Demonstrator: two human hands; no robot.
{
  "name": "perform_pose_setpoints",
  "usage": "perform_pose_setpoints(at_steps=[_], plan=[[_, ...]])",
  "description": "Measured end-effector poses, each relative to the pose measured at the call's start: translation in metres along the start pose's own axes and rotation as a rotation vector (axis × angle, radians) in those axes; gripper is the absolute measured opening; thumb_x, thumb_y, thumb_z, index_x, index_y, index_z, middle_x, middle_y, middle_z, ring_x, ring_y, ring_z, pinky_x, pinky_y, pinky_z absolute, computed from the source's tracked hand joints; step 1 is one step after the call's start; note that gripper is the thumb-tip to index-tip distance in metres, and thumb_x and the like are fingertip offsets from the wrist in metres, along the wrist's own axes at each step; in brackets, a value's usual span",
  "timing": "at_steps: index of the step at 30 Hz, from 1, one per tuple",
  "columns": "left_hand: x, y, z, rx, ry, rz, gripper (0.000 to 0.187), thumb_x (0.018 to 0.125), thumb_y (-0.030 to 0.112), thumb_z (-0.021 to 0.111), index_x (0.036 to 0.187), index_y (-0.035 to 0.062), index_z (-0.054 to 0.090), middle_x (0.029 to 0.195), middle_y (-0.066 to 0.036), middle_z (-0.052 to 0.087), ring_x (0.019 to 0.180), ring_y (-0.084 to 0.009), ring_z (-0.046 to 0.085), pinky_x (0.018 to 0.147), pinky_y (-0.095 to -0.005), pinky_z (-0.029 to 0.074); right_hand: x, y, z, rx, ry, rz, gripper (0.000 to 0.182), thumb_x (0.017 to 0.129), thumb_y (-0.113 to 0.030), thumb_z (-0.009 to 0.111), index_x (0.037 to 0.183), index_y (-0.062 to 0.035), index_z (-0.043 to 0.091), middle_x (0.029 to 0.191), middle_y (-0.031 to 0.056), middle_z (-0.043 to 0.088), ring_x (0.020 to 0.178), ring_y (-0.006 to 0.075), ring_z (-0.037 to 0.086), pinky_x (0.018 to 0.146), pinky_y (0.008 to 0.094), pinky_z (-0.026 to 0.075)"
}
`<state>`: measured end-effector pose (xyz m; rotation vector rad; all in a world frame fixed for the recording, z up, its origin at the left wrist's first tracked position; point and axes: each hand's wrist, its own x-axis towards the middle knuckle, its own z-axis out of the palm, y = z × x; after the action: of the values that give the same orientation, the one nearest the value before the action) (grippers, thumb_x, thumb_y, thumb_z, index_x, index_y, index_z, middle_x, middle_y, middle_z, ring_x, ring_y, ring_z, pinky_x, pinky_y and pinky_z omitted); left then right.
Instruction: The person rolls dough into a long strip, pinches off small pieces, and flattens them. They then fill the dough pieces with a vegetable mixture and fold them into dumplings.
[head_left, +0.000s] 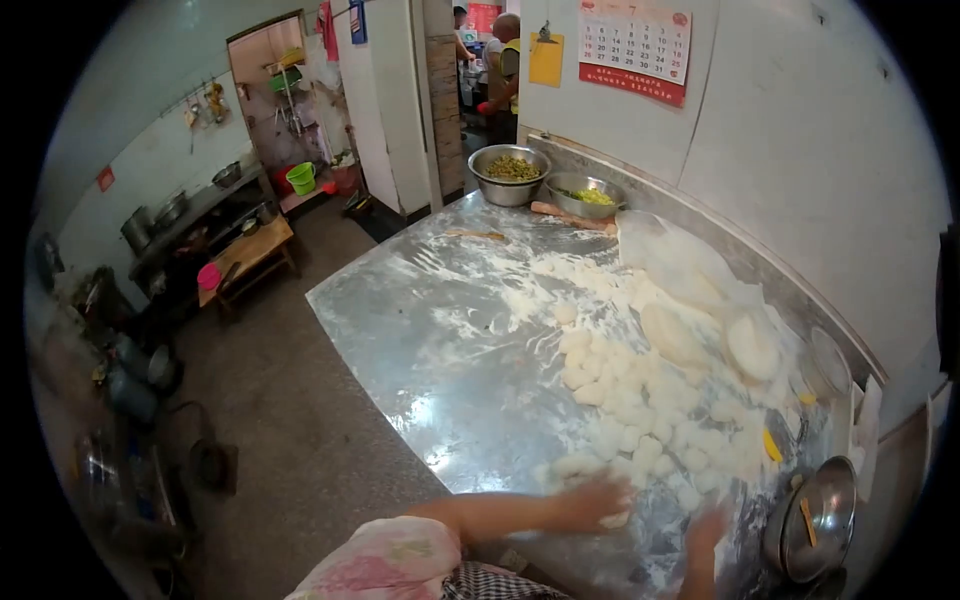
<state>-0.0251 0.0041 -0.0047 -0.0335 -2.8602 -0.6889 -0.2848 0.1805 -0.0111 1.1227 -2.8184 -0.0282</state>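
Note:
My left hand reaches over the near edge of the floury metal table, smeared by motion. A pale bit of dough shows right at its fingers. To its right, my right hand is low over the floured metal, also blurred, so its grip does not show. Just beyond both hands lie many small flattened dough pieces, dusted with flour and partly overlapping. Behind them rest larger dough lumps, and a translucent sheet covers part of the far side.
At the far corner stand a metal bowl of dark green filling and another of lighter greens, beside a rolling pin. A yellow-handled tool and metal bowls are at right. A wooden bench stands left; people are beyond the doorway.

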Motion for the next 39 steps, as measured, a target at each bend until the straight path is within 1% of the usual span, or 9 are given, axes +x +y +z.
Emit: perform_pose_setpoints(at_steps=[5, 7, 9, 13, 19, 23, 28, 36, 39], plan=[[-0.020, -0.054, -0.079, 0.170, 0.143, -0.492, 0.066, 0.082, 0.046, 0.057, 0.137, 0.0146, 0.040, 0.145, -0.020, 0.025, 0.132, -0.0435, 0.024, 0.106, -0.0591, 0.018, 0.021, -0.120, 0.057, 0.667, -0.302, -0.153, 0.062, 0.087, -0.042, 0.052, 0.132, -0.0019, 0.042, 0.141, 0.0217, 0.033, 0.132, 0.0377, 0.027, 0.109, 0.0461, 0.019], [0.010, -0.065, -0.060, 0.117, 0.278, -0.692, 0.065, 0.083, 0.048, 0.054, 0.136, 0.0132, 0.041, 0.145, -0.022, 0.024, 0.130, -0.0469, 0.025, 0.103, -0.0616, 0.019, -0.041, -0.179, -0.054, 0.158, 0.162, -0.846, 0.051, 0.084, -0.037, 0.057, 0.120, -0.0011, 0.050, 0.127, 0.0256, 0.046, 0.119, 0.0356, 0.044, 0.095, 0.0452, 0.037], [0.043, -0.051, -0.022, -0.021, 0.441, -0.678, 0.063, 0.084, 0.048, 0.052, 0.131, 0.0068, 0.046, 0.142, -0.023, 0.029, 0.131, -0.0508, 0.020, 0.104, -0.0606, 0.017, -0.049, -0.151, -0.053, 0.277, -0.002, -0.810, 0.054, 0.083, -0.040, 0.057, 0.122, -0.0028, 0.050, 0.131, 0.0250, 0.043, 0.124, 0.0363, 0.039, 0.100, 0.0475, 0.033], [0.046, 0.021, -0.007, 0.110, -0.048, -0.308, 0.070, 0.084, 0.051, 0.052, 0.138, 0.0087, 0.035, 0.144, -0.022, 0.026, 0.134, -0.0462, 0.017, 0.106, -0.0600, 0.015, -0.041, -0.060, -0.055, 0.200, -0.330, -0.403, 0.062, 0.083, -0.039, 0.056, 0.132, -0.0035, 0.042, 0.141, 0.0214, 0.034, 0.131, 0.0407, 0.028, 0.105, 0.0543, 0.023], [-0.040, -0.011, -0.035, 0.230, -0.065, -0.126, 0.073, 0.081, 0.050, 0.056, 0.141, 0.0176, 0.031, 0.145, -0.016, 0.028, 0.136, -0.0366, 0.019, 0.106, -0.0584, 0.016, 0.014, -0.018, -0.013, 0.207, 0.064, 0.142, 0.063, 0.085, -0.029, 0.054, 0.137, -0.0012, 0.034, 0.142, 0.0294, 0.025, 0.131, 0.0427, 0.023, 0.106, 0.0532, 0.019], [-0.091, -0.077, -0.082, 0.417, 0.081, -0.233, 0.070, 0.079, 0.047, 0.060, 0.139, 0.0202, 0.036, 0.137, -0.016, 0.039, 0.125, -0.0353, 0.034, 0.100, -0.0563, 0.026, 0.005, -0.118, 0.016, 0.446, -0.028, -0.091, 0.068, 0.083, -0.033, 0.058, 0.138, -0.0018, 0.033, 0.145, 0.0289, 0.017, 0.134, 0.0440, 0.017, 0.107, 0.0529, 0.017], [-0.066, -0.132, -0.102, 0.261, 0.474, -0.921, 0.056, 0.079, 0.041, 0.059, 0.128, 0.0153, 0.050, 0.132, -0.017, 0.043, 0.119, -0.0365, 0.040, 0.099, -0.0508, 0.028, -0.044, -0.215, -0.041, 0.427, -0.155, -0.419, 0.080, 0.077, -0.037, 0.065, 0.142, -0.0087, 0.028, 0.147, 0.0273, 0.012, 0.134, 0.0486, 0.010, 0.107, 0.0587, 0.008], [-0.043, -0.067, -0.035, 0.003, 0.298, 0.092, 0.044, 0.078, 0.030, 0.059, 0.120, 0.0174, 0.058, 0.125, -0.019, 0.051, 0.120, -0.0369, 0.043, 0.096, -0.0515, 0.036, 0.008, -0.108, 0.006, 0.010, 0.151, -0.278, 0.064, 0.084, -0.029, 0.057, 0.137, -0.0005, 0.035, 0.143, 0.0215, 0.030, 0.130, 0.0400, 0.029, 0.107, 0.0500, 0.021], [-0.070, -0.120, -0.081, 0.035, 0.017, -0.182, 0.039, 0.070, 0.017, 0.058, 0.108, 0.0085, 0.061, 0.104, -0.018, 0.056, 0.103, -0.0319, 0.051, 0.088, -0.0486, 0.037, 0.057, -0.163, 0.009, 0.517, -0.019, 0.027, 0.054, 0.091, -0.034, 0.047, 0.133, -0.0020, 0.039, 0.139, 0.0245, 0.034, 0.126, 0.0336, 0.037, 0.104, 0.0489, 0.027]])
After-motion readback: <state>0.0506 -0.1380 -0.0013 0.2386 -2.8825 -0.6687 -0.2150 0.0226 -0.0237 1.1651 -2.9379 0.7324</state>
